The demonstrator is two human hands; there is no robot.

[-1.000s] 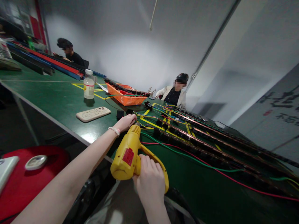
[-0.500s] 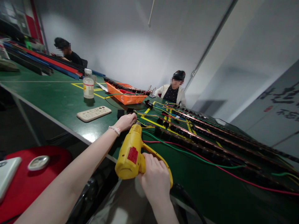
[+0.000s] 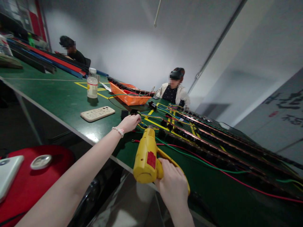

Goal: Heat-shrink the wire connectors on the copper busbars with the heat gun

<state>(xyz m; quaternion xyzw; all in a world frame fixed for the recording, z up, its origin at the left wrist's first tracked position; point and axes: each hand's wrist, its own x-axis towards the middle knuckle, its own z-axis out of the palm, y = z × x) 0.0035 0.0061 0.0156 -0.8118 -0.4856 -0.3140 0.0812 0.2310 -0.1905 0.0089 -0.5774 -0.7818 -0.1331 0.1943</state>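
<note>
My right hand [image 3: 174, 179] is wrapped round the handle of a yellow heat gun [image 3: 145, 157], whose nozzle points away from me towards the wires. Beyond the nozzle and to its left, my left hand [image 3: 131, 123] is closed over the table, at the ends of thin coloured wires [image 3: 149, 116]; what its fingers pinch is too small to make out. Next to that hand lies a black block [image 3: 124, 114]. A red wire [image 3: 189, 149] with a ring end and a green wire [image 3: 180, 150] run to the right, beside long copper-coloured bars [image 3: 203, 142] with black parts.
On the green table [image 3: 59, 101] are a phone [image 3: 98, 113], a bottle [image 3: 92, 84] and an orange basket [image 3: 130, 98]. Two people [image 3: 174, 91] sit across the table. A red stool [image 3: 56, 160] at the left bears a white device [image 3: 9, 176].
The heat gun in my right hand has moved right, away from my left hand. The red wire's ring end now shows. The person across has turned their head.
</note>
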